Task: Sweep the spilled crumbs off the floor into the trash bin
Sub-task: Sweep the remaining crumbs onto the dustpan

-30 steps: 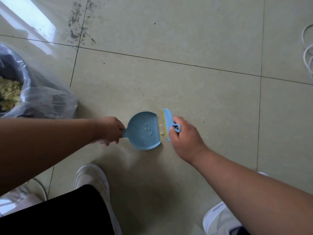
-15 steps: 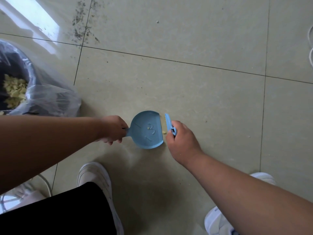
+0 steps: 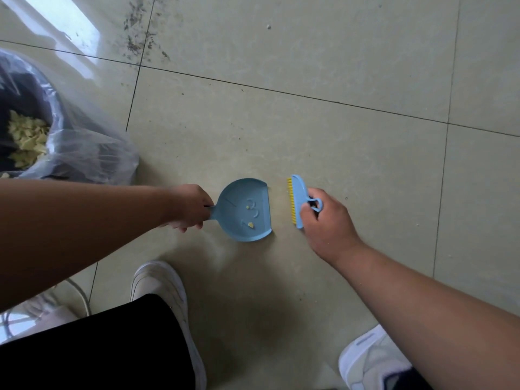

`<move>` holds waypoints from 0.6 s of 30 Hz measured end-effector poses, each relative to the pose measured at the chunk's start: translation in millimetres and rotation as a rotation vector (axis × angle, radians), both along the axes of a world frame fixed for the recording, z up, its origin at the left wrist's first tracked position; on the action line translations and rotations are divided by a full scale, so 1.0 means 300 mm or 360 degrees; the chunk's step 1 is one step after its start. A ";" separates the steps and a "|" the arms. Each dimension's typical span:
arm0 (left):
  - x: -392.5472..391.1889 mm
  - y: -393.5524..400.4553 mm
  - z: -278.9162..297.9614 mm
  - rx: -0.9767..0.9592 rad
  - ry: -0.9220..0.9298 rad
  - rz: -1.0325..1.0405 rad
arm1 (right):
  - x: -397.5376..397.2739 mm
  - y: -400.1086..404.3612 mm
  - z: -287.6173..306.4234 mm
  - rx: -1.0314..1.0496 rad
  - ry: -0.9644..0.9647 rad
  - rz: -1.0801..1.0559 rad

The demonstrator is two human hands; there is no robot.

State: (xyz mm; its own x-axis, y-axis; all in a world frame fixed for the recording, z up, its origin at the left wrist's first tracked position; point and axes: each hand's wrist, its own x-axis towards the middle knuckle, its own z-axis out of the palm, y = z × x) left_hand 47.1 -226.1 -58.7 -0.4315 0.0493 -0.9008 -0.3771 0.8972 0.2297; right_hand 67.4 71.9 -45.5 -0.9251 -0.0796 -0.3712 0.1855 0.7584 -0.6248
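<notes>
A small blue dustpan [image 3: 237, 220] lies flat on the tiled floor, its open edge facing right. Two yellow crumbs [image 3: 250, 225] sit inside it. My left hand [image 3: 189, 206] grips its short handle. A little to the right, my right hand [image 3: 326, 220] holds a small blue brush [image 3: 297, 199] with yellow bristles, bristles turned toward the pan with a gap of floor between them. The trash bin [image 3: 84, 153], lined with a clear plastic bag, stands at the left with pale yellow crumbs [image 3: 25, 142] heaped inside.
My two white shoes [image 3: 160, 285] stand at the bottom, the right one [image 3: 371, 358] near the corner. A white speck [image 3: 268, 26] lies on the far tile. Dark grit [image 3: 140, 38] stains the grout line at top left. White cables [image 3: 76, 294] lie at bottom left.
The brush has pulled away to the right from the dustpan's edge, leaving a gap. The crumbs that lay at the pan's lip now sit inside the pan.
</notes>
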 end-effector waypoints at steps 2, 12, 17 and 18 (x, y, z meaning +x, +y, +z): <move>0.001 -0.003 -0.004 -0.0015 0.0006 -0.0016 | 0.005 0.021 -0.002 0.0025 -0.0066 -0.0045; 0.008 0.006 0.001 -0.0036 -0.0020 -0.0059 | 0.075 -0.088 -0.018 -0.0183 -0.0174 0.0049; 0.009 0.006 0.008 -0.0016 -0.0021 -0.0031 | 0.039 -0.050 0.004 -0.0243 -0.0041 -0.0166; 0.010 0.004 0.008 -0.0013 -0.0025 -0.0021 | 0.016 -0.014 -0.004 -0.0194 0.0001 -0.0285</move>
